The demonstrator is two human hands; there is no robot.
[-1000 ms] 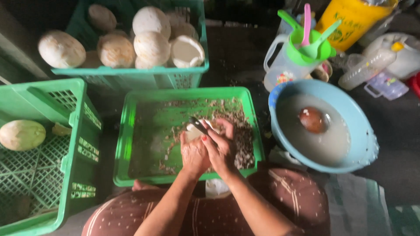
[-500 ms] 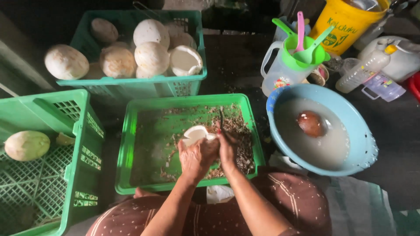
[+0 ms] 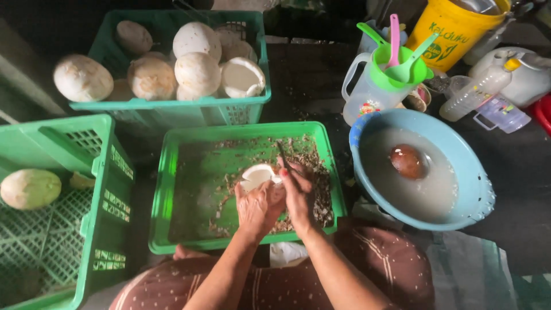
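My left hand (image 3: 256, 206) grips a white peeled coconut piece (image 3: 257, 174) over the shallow green tray (image 3: 172, 195). My right hand (image 3: 298, 192) is closed on a thin dark tool (image 3: 282, 154), a knife or peeler, whose tip points away from me and rests against the coconut piece. Brown peelings (image 3: 313, 172) lie scattered over the tray's right half. Both hands touch each other above the tray's middle.
A green crate (image 3: 172, 109) behind the tray holds several peeled coconuts. Another green crate (image 3: 109, 189) at left holds one coconut (image 3: 30, 188). A blue basin (image 3: 476, 195) of cloudy water with a brown coconut (image 3: 408, 161) sits at right, beside a pitcher (image 3: 379, 86) and yellow bucket (image 3: 453, 28).
The hands have stayed over the tray and turned the coconut piece; its white face now shows more. The view has shifted slightly.
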